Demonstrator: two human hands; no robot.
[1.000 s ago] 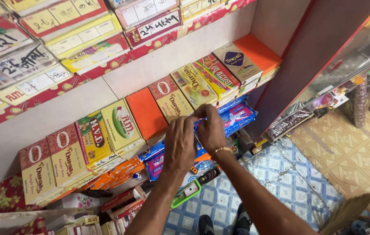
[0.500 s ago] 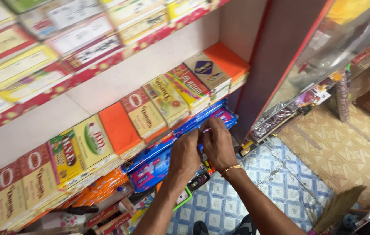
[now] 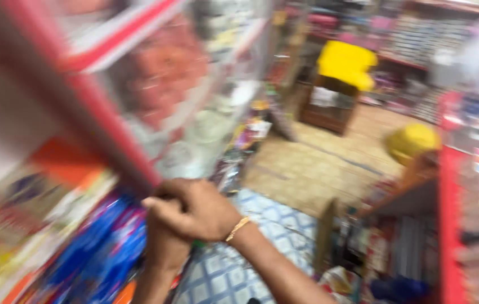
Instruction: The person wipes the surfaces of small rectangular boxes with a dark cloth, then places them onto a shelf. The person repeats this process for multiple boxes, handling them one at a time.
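The frame is heavily motion-blurred; outlines are usable, fine detail is not.

Hands: the right hand [image 3: 197,211] lies on top, crossing in from 4 o'clock, with a gold bracelet [image 3: 238,228] at its wrist. The left hand [image 3: 163,250] sits directly beneath it, rising from 6 o'clock. The two are pressed together, fingers curled inward. Whether they grip an object between them cannot be told: the top hand covers the contact area and blur hides the rest.

Position of the nearest goods: the blue and pink packets [image 3: 101,247] lie at 9 o'clock from the hands, just beside the left knuckles, apparently touching or nearly so. Their long axis appears to run from 7 o'clock to 1 o'clock, along the shelf edge. The left hand is the nearer one; the right is stacked above it and reaches the packets only at the fingertips, if at all.

Surroundings: flat boxes [image 3: 36,197], orange and yellow, lie above the packets at 10 o'clock. A red shelf post [image 3: 98,124] runs diagonally from 11 o'clock down to the knuckles. A blue patterned floor [image 3: 234,276] shows at 5 o'clock, a yellow bundle [image 3: 346,62] well apart at 1 o'clock.
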